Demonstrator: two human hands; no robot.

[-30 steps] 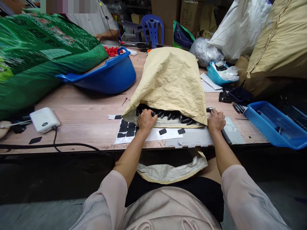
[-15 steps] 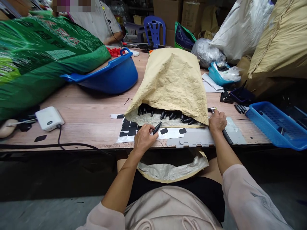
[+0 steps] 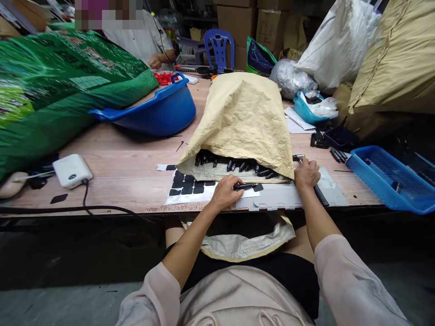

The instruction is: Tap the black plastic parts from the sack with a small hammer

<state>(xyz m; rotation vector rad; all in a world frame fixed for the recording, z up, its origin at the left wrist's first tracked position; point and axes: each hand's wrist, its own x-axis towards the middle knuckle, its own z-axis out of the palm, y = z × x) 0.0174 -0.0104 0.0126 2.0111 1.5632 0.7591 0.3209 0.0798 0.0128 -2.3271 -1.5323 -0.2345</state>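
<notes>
My left hand (image 3: 227,192) is closed round the end of a slim black pen-shaped piece (image 3: 247,186). That piece lies nearly level, pointing right, just above a white sheet of black stickers (image 3: 186,184). In front of it, an open tan sack (image 3: 246,113) lies on its side, with several similar black pieces (image 3: 243,165) showing at its mouth. By the sack's right corner, my right hand (image 3: 306,174) is wrapped round what looks like a small hammer (image 3: 321,195). Its black handle comes out below the hand and its metal head shows above. A grey board (image 3: 272,198) lies between my hands.
A blue basin (image 3: 159,113) and a green sack (image 3: 74,81) stand at the left. A white box with a cable (image 3: 72,170) is near the left front edge. On the right is a blue basket (image 3: 390,181). Another person (image 3: 142,40) sits across the table. A second sack (image 3: 244,249) hangs open at my lap.
My left hand has moved right along the sticker sheet, and the black piece has turned from tilted up to nearly level. My right hand has stayed in place.
</notes>
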